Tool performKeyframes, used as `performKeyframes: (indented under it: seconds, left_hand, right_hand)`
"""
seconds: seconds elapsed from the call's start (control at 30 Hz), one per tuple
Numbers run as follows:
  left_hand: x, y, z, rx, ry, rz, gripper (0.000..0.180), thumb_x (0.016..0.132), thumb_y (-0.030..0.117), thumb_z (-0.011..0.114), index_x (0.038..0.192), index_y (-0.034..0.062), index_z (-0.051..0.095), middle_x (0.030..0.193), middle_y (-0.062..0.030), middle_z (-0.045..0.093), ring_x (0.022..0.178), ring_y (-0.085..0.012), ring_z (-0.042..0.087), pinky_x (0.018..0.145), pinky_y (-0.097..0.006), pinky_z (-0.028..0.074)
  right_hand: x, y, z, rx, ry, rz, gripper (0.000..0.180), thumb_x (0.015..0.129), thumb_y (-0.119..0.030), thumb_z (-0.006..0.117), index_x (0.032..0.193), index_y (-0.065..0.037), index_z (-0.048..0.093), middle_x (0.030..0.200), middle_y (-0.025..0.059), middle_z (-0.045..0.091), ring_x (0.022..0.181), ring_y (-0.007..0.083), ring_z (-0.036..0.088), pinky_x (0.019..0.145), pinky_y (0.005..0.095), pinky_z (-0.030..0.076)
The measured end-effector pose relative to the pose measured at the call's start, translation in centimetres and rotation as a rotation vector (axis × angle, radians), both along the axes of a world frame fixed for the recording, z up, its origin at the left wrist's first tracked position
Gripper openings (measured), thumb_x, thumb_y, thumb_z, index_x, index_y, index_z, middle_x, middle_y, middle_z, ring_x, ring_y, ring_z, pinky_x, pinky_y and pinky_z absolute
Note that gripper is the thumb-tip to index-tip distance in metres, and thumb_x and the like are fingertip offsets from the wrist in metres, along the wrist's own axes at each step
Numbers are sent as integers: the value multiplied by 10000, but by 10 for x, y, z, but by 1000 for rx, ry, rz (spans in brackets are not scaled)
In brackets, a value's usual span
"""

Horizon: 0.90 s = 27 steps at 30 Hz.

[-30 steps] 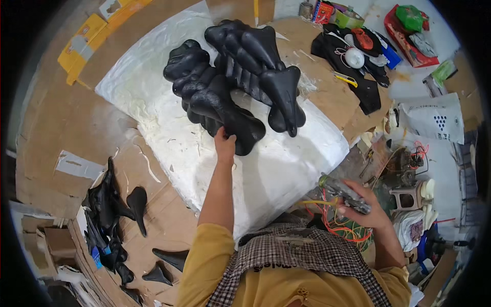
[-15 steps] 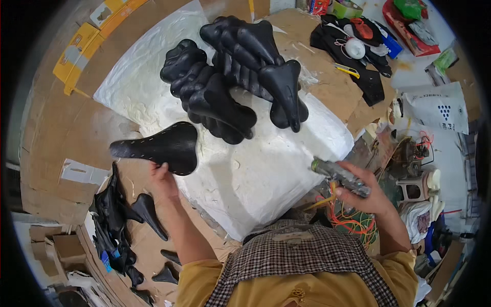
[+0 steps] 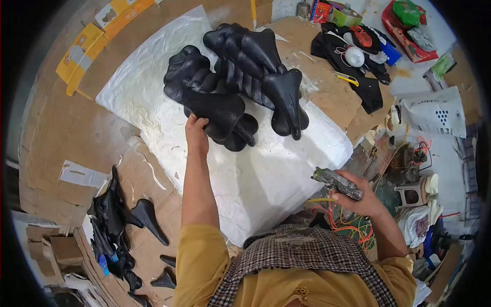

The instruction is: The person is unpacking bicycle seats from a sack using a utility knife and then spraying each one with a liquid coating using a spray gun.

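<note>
My left hand (image 3: 198, 137) grips the wide end of a black bicycle saddle (image 3: 217, 108), thumb on top and the other fingers partly hidden. That saddle lies across the left heap of stacked black saddles (image 3: 189, 64), smooth side up. A second heap of black saddles (image 3: 250, 46) lies just to the right of it. Both heaps rest on a white padded sheet (image 3: 230, 189). Low over the sheet's right edge, my right hand (image 3: 369, 198) is wrapped round a worn, grey-green staple gun (image 3: 335, 180), its nose pointing left.
Loose black saddle covers (image 3: 110, 210) lie at the lower left on cardboard. A yellow cutter knife (image 3: 347, 78) and dark cloths (image 3: 368, 94) are at the back right. Orange and yellow hoses (image 3: 353, 225) tangle below my right hand. A white sack (image 3: 432, 112) stands far right.
My left hand has moved right and away from me, carrying the saddle from the sheet's left edge onto the left heap; its stapled underside no longer shows. The staple gun has turned slightly.
</note>
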<state>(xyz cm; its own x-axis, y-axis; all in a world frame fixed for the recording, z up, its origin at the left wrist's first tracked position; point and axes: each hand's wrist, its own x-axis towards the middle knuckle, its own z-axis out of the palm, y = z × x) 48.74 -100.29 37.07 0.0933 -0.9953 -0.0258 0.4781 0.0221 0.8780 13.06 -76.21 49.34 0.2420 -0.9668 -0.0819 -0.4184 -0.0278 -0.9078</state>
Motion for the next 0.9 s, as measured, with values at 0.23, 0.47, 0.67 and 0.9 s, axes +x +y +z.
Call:
performKeyframes:
  seconds: [0.23, 0.47, 0.67, 0.9]
  left_hand:
    - [122, 101, 62, -295, -75, 425, 437, 723, 3, 517, 1156, -24, 463, 1153, -123, 521, 1046, -221, 511, 917, -359, 395]
    - [218, 177, -9, 318, -99, 1562, 269, 710, 112, 615, 887, -82, 555, 899, -166, 604, 711, -261, 575, 664, -338, 475]
    - [93, 75, -114, 131, -362, 585, 324, 812, 47, 514, 1130, -16, 525, 1075, -113, 578, 949, -177, 541, 804, -292, 432]
    - [-29, 2, -113, 217, -534, 179, 325, 730, 3, 629, 1044, -32, 552, 951, -83, 581, 865, -167, 546, 780, -254, 430]
  right_hand:
    - [29, -20, 50, -73, -204, -110, 510, 753, -91, 669, 1200, 33, 458, 870, 76, 599, 800, 106, 556, 710, 239, 444]
    - [13, -13, 33, -99, -97, -87, 497, 733, -77, 669, 1183, 19, 482, 853, 73, 611, 776, 114, 578, 701, 251, 448]
    - [6, -1, 16, 89, -176, -155, 505, 769, -77, 656, 1220, 23, 451, 882, 48, 602, 797, 90, 548, 720, 237, 435]
    - [19, -1, 16, 87, -84, -106, 477, 779, -84, 653, 1203, 19, 460, 879, 49, 592, 790, 84, 529, 715, 235, 430]
